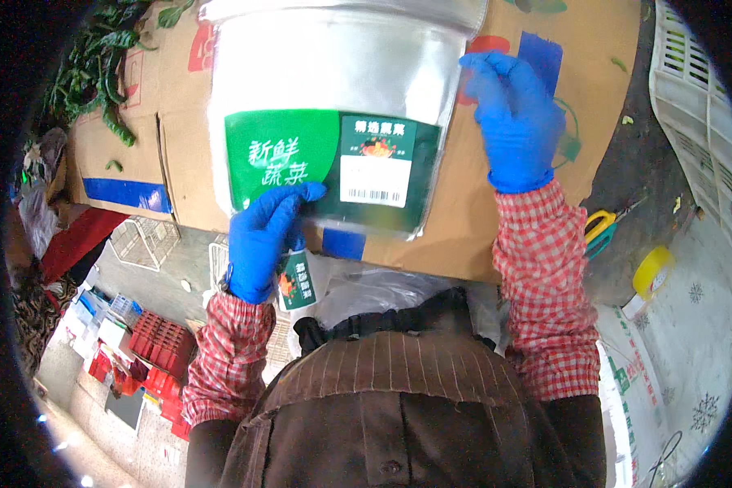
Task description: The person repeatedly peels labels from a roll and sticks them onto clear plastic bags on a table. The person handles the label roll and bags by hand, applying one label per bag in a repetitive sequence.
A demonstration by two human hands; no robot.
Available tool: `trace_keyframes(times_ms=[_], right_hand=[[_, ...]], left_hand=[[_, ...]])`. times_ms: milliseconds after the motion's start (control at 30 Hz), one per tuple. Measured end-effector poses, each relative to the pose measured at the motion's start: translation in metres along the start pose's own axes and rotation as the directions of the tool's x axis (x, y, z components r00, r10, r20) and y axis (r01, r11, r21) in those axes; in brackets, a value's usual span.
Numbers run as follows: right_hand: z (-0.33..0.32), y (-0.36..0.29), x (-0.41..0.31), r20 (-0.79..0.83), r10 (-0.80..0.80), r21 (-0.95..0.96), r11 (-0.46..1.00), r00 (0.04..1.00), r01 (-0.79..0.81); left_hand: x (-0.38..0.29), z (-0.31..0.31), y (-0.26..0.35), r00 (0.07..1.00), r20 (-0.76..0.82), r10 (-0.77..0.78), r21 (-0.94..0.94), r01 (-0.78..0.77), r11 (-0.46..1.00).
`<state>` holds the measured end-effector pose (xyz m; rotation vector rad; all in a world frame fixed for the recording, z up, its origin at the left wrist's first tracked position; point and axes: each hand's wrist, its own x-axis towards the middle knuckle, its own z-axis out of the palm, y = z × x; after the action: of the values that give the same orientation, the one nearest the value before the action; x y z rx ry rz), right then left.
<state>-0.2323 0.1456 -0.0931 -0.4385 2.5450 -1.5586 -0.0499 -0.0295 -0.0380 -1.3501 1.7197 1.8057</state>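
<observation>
A stack of clear plastic bags (pixel 341 67) with a green printed lower band lies before me on brown cardboard. On the top bag's dark green part sits a label (pixel 375 160) with a picture, writing and a barcode. My left hand (pixel 259 244), in a blue glove, rests a fingertip on the band near the bags' lower edge. Its lower fingers grip a strip of labels (pixel 297 282) that hangs below them. At the bags' right edge are the bent fingertips of my right hand (pixel 515 119), also gloved in blue; whether they pinch the plastic is unclear.
Green peppers (pixel 107 79) lie on the cardboard (pixel 463 238) at upper left. To the right are scissors (pixel 601 232) with yellow and teal handles, a yellow tape roll (pixel 653 271) and a white plastic crate (pixel 689 97). Red crates (pixel 161 344) stand lower left.
</observation>
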Motion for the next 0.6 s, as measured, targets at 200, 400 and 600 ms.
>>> trace_keyframes(times_ms=[200, 400, 600], right_hand=[[-0.003, -0.004, -0.001, 0.045, -0.043, 0.108, 0.993, 0.998, 0.038], [-0.01, -0.021, -0.015, 0.328, -0.362, -0.332, 0.82, 0.872, 0.466], [-0.004, -0.036, -0.045, 0.348, -0.24, -0.498, 0.772, 0.906, 0.395]], left_hand=[[-0.002, -0.002, -0.001, 0.999, -0.03, -0.025, 0.045, 0.027, 0.999], [0.001, -0.003, 0.0, 1.0, 0.0, -0.02, 0.004, 0.02, 1.0], [0.001, 0.001, -0.004, 0.998, 0.046, 0.048, -0.049, -0.046, 0.998]])
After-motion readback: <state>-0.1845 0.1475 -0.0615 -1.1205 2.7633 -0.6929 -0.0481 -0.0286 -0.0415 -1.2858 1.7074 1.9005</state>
